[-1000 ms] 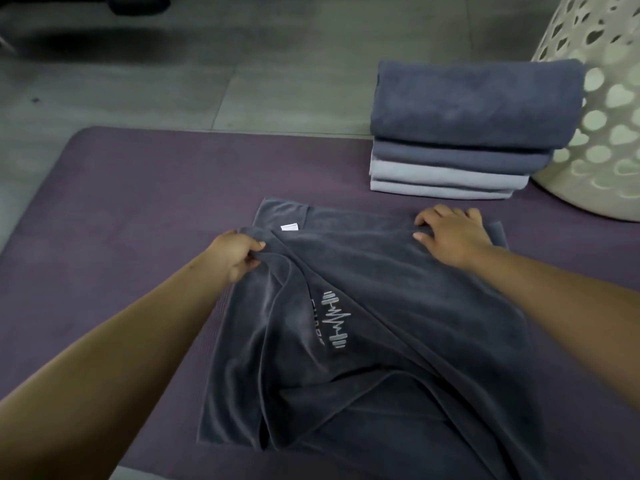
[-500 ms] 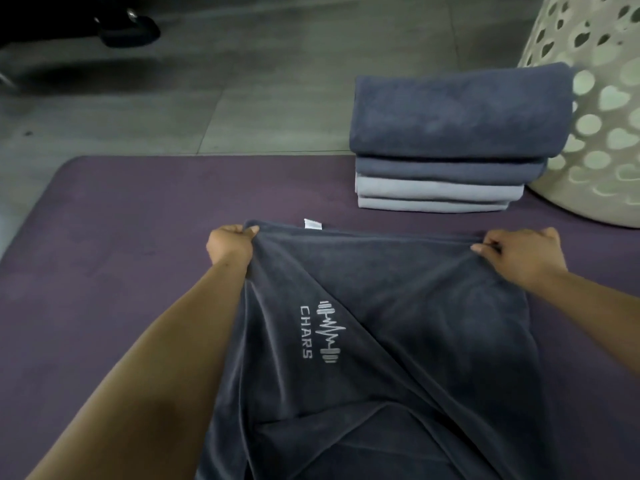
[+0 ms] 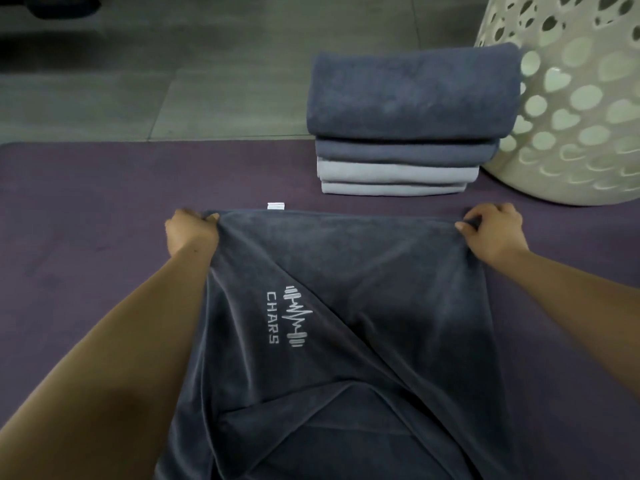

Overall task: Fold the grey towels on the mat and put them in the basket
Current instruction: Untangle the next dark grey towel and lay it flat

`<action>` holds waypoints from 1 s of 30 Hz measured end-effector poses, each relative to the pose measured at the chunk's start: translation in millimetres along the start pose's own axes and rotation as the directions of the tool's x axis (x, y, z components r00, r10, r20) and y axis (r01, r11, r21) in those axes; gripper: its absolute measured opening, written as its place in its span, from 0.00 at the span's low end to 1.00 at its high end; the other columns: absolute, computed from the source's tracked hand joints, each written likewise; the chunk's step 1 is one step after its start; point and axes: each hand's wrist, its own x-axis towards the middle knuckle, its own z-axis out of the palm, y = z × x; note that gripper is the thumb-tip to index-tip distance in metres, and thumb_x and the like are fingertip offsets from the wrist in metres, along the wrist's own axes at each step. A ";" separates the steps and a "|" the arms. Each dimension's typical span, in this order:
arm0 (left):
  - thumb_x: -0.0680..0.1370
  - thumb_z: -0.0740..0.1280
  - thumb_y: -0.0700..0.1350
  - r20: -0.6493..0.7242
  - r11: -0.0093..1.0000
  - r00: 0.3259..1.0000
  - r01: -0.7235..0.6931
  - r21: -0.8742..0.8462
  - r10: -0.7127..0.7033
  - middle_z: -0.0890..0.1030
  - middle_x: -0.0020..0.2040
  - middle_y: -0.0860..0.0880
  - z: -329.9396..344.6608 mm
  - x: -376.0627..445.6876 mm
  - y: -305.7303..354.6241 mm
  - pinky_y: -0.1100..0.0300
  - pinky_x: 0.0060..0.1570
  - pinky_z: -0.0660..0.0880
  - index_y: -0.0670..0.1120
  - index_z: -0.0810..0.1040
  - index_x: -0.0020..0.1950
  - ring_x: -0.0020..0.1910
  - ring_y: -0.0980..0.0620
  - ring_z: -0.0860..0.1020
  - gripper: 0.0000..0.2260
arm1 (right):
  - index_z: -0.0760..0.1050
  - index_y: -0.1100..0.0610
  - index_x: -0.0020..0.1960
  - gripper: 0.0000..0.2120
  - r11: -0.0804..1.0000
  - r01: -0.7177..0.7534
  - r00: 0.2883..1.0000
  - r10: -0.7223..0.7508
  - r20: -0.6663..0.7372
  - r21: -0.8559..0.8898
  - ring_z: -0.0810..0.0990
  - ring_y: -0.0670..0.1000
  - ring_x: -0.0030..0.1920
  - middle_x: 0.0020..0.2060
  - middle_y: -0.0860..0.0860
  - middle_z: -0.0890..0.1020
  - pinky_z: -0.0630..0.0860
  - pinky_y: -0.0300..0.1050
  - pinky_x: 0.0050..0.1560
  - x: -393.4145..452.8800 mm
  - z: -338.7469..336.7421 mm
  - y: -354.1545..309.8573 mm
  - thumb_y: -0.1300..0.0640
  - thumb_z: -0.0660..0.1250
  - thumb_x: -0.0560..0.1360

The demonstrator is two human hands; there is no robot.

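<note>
The left hand [image 3: 188,230] pinches the far left corner of the dark grey towel [image 3: 363,306], fingers curled tight round the hem, and the right hand [image 3: 493,232] grips the far right corner the same way, thumb and fingers closed on the cloth. A second ago the right hand lay flat on the towel's far edge while only the left held a bunched corner; half a second ago both had taken corners, and now they have drawn further apart, so the far edge runs as a nearly straight, taut line between them, with the small white label [image 3: 276,206] standing up along it. The embroidered logo [image 3: 289,317], crumpled a second ago, now reads plainly. The towel lies over the purple mat [image 3: 86,220], its near part slack and creased, with a diagonal ridge and an underlayer showing toward the bottom. This looks like squaring up for a fold, which is not yet made. Just beyond the towel, on the mat's far side, a stack of folded towels [image 3: 408,126] waits, two dark above two light, touching or just beside the pale perforated basket [image 3: 581,98]; none visibly sits in it, so the task seems well short of done.
</note>
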 end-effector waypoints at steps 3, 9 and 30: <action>0.76 0.66 0.56 -0.046 0.997 0.999 0.001 0.072 0.003 0.72 0.63 0.41 1.5 0.8 -9.7 0.43 0.59 0.72 0.44 0.78 0.56 0.62 0.38 0.71 0.18 | 0.71 0.61 0.61 0.19 0.972 -0.169 0.986 0.168 0.024 0.160 0.73 0.62 0.61 0.58 0.61 0.76 0.70 0.51 0.58 -0.6 -0.6 5.6 0.50 0.66 0.76; 0.76 0.68 0.53 0.017 0.995 0.999 0.043 -0.090 -0.042 0.80 0.56 0.46 -6.3 8.6 -13.1 0.51 0.57 0.75 0.49 0.76 0.42 0.53 0.43 0.78 0.09 | 0.77 0.60 0.57 0.17 0.925 -0.331 0.943 0.317 0.102 0.183 0.78 0.60 0.52 0.56 0.59 0.80 0.73 0.49 0.51 6.6 -1.7 -0.1 0.48 0.65 0.76; 0.77 0.68 0.45 0.405 0.994 0.911 -0.107 0.037 0.083 0.79 0.60 0.43 -62.1 -111.6 -70.1 0.58 0.58 0.72 0.42 0.73 0.65 0.59 0.43 0.77 0.18 | 0.74 0.49 0.54 0.13 0.981 0.073 0.900 -0.143 0.411 0.181 0.76 0.51 0.47 0.57 0.54 0.72 0.71 0.40 0.55 -136.5 -24.0 5.3 0.56 0.72 0.72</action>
